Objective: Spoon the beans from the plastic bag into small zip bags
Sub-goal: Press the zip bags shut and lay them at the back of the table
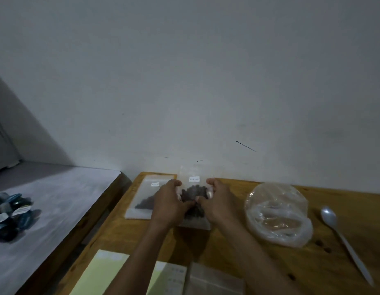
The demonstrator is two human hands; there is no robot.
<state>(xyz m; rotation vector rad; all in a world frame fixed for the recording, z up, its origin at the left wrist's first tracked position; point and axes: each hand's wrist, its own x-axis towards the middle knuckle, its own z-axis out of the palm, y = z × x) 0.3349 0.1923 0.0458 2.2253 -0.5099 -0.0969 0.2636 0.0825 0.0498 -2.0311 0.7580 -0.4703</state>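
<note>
Nearest the camera, at the near edge of the counter (227,241), lie one pale green sheet (104,271), one printed slip (174,277) with unreadable writing, and one flat clear bag (214,279). Two hands are in view. The left hand (170,203) and right hand (216,201) pinch one small zip bag (193,188) from either side; it holds dark beans (192,193) and bears a white label, illegible. Left of that bag, touching it, lies a second zip bag (145,196), also labelled, with beans inside. Right of it sits one crumpled plastic bag (278,211); contents unclear. Further right: one white spoon (342,237) and a few loose beans (322,245).
</note>
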